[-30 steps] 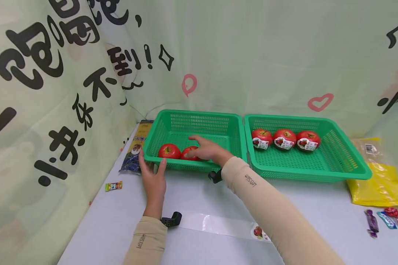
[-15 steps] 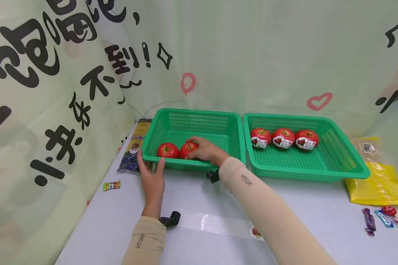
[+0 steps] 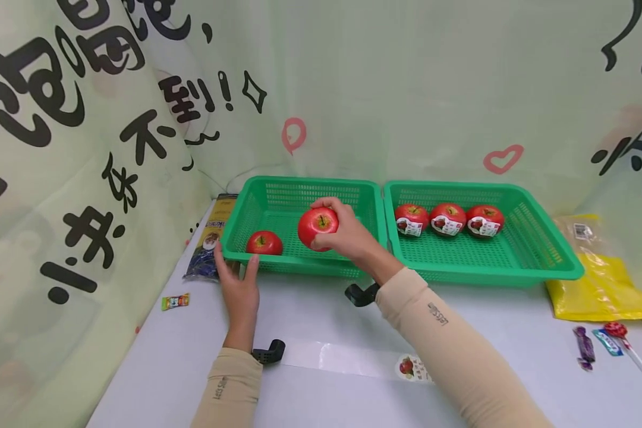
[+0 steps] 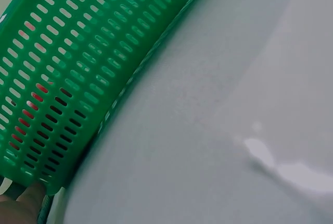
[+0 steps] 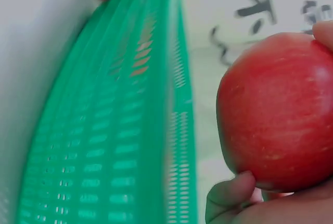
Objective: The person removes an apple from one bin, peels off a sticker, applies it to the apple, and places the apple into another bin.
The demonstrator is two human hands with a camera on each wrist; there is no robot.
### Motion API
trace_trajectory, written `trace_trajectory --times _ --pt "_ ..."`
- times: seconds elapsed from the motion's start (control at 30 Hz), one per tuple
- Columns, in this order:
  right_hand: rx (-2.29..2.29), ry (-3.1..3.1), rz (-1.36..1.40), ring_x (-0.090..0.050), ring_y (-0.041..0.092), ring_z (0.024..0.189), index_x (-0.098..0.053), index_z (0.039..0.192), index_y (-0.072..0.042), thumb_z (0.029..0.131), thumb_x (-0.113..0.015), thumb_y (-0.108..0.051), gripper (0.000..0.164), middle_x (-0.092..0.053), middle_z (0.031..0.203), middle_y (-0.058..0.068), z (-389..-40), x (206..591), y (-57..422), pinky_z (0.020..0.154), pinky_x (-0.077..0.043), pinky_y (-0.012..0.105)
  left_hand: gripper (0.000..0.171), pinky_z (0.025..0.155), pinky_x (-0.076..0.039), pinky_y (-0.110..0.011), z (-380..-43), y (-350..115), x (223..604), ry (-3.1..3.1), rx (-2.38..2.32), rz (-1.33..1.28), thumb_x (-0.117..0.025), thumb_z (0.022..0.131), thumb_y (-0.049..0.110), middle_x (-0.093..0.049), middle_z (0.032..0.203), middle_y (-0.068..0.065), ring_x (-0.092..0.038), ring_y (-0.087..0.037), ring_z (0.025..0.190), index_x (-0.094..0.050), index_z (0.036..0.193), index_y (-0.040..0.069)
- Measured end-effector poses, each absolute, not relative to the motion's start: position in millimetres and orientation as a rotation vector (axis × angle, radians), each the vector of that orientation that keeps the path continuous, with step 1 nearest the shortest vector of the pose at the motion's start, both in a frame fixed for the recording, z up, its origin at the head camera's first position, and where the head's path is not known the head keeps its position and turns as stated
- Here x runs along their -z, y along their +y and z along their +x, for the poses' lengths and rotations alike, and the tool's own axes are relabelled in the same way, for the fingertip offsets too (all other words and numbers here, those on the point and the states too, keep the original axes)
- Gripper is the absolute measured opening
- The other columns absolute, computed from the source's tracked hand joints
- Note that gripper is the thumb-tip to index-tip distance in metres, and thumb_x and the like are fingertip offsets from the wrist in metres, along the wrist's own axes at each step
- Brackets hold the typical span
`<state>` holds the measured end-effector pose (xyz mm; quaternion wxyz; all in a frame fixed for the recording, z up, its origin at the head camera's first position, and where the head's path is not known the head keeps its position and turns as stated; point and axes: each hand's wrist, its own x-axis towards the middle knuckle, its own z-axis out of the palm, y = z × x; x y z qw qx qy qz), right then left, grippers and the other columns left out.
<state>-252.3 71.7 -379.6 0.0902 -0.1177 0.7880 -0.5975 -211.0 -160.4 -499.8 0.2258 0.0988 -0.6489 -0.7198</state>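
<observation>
My right hand (image 3: pixel 343 230) grips a red apple (image 3: pixel 318 229), thumb on the near side and fingers over the far side, raised above the left green basket (image 3: pixel 299 266). In the right wrist view the held apple (image 5: pixel 276 112) is large and clear of the basket wall. A second apple (image 3: pixel 264 242) sits in that basket's front left corner. My left hand (image 3: pixel 239 297) rests against the same corner from outside, fingers spread straight along the rim. In the left wrist view its fingertips (image 4: pixel 32 195) lie at the basket's lower corner.
A right green basket (image 3: pixel 492 276) stands alongside, holding three labelled apples (image 3: pixel 447 219). A dark and gold bag (image 3: pixel 211 238) lies left, near a small candy (image 3: pixel 175 302). On the right are a yellow bag (image 3: pixel 599 285), a purple candy (image 3: pixel 585 348) and a lollipop (image 3: pixel 615 330). Clear tape (image 3: pixel 342 359) crosses the table.
My right hand has closed around the right-hand apple in the left basket and lifted it up and slightly right. The left hand has stayed at the basket corner.
</observation>
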Motion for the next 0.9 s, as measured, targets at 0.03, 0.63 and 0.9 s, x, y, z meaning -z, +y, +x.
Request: trace_trajectory --times 0.03,0.63,0.9 --pt "1.795 2.331 -0.36 -0.051 0.031 0.131 -0.05 0.141 -0.023 0.073 -0.084 -0.008 0.078 -0.043 0.146 0.011 -244.9 377.4 78.4 0.086 -0.064 0.04 0.087 0.13 -0.033 -0.048 -211.7 -159.9 499.9 -1.79 1.983 0.271 -0.07 0.104 0.021 -0.019 0.177 -0.001 -0.025 -0.032 0.161 -0.015 0.171 0.029" --pt "1.794 2.469 -0.204 -0.052 0.039 0.13 -0.054 0.143 -0.018 0.073 -0.089 -0.011 0.079 -0.047 0.144 0.016 -133.5 456.9 164.1 0.089 -0.063 0.04 0.091 0.13 -0.032 -0.047 -208.0 -163.7 490.6 -1.911 1.943 0.321 -0.068 0.104 0.036 -0.014 0.179 0.002 -0.022 -0.031 0.163 -0.004 0.17 0.042" --pt "1.746 2.568 -0.146 -0.058 0.037 0.125 -0.056 0.151 -0.02 0.083 -0.087 -0.017 0.074 -0.052 0.143 0.016 -134.8 485.5 178.6 0.093 -0.057 0.037 0.085 0.129 -0.033 -0.05 -203.4 -163.5 494.1 -1.911 1.974 0.3 -0.067 0.105 0.031 -0.023 0.175 -0.011 -0.025 -0.034 0.161 -0.012 0.169 0.038"
